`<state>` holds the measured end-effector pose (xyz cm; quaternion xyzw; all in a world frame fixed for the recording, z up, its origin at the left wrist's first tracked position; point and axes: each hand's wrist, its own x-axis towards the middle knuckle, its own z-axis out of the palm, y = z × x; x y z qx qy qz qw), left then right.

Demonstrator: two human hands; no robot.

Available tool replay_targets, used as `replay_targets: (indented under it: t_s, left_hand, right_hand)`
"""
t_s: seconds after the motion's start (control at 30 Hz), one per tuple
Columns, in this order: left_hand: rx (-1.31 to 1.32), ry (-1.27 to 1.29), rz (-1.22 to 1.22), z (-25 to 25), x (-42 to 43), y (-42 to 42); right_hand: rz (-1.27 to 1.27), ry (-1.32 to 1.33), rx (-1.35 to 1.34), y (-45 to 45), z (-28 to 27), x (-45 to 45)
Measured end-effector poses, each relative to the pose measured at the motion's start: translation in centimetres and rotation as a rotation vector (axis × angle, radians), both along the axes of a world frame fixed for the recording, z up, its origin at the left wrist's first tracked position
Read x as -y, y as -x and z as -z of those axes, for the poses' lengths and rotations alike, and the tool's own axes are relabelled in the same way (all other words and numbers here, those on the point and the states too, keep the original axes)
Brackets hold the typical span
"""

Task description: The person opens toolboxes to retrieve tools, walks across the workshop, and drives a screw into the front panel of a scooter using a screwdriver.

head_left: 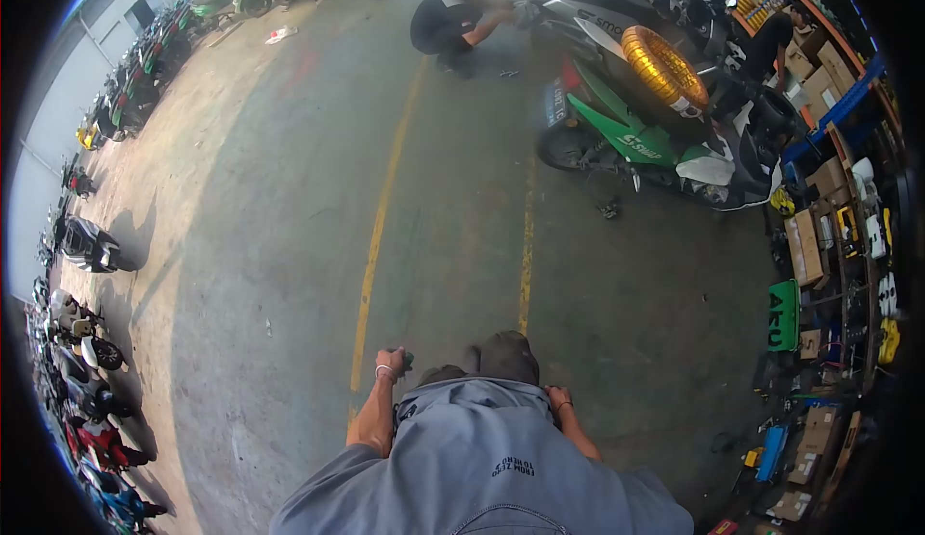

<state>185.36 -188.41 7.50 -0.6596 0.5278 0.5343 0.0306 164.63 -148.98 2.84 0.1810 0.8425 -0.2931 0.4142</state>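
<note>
My left hand (390, 361) is closed around a small dark object (408, 361), too small to name, out to the left of my knees. A pale band circles that wrist. On the other side, my right hand (558, 396) hangs beside my right thigh with a dark band at the wrist; its fingers are too small and partly hidden to read. Between the hands are my dark trousers (511, 354) and grey shirt (482, 439).
A co-worker (453, 17) crouches by parked scooters ahead. A green scooter (626, 130) bears a gold-wrapped tire (665, 65). Shelves with boxes (805, 246) line the right. Motorcycles (92, 246) stand along the left. Yellow lines (385, 208) mark the floor.
</note>
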Motion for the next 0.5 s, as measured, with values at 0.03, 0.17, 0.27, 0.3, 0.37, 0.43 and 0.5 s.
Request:
replay_targets:
  t_s: [0.03,0.17,0.27,0.3,0.37,0.43,0.5]
  left_hand:
    - [0.000,0.005,-0.005,-0.3,2.3,3.3]
    - [-0.074,0.076,0.151,-0.7,10.9,15.1]
    - [-0.057,0.089,0.181,0.2,15.9,22.1]
    - [-0.033,0.078,0.190,0.9,17.3,24.2]
    - [0.015,-0.015,0.146,2.9,19.5,27.1]
    - [0.066,-0.097,0.088,5.0,21.5,29.0]
    - [0.156,-0.077,0.046,7.3,23.7,30.5]
  right_hand:
    - [-0.125,-0.010,-0.086,2.1,-0.2,2.0]
    - [-0.204,-0.050,-0.073,11.7,5.2,8.6]
    - [-0.307,-0.034,-0.112,20.3,9.1,14.1]
    - [-0.298,-0.029,-0.119,23.5,9.3,16.3]
    - [-0.285,-0.050,-0.144,29.1,6.4,20.5]
    - [-0.230,-0.021,-0.165,35.1,6.0,24.1]
    - [-0.134,0.069,-0.056,41.5,11.3,26.5]
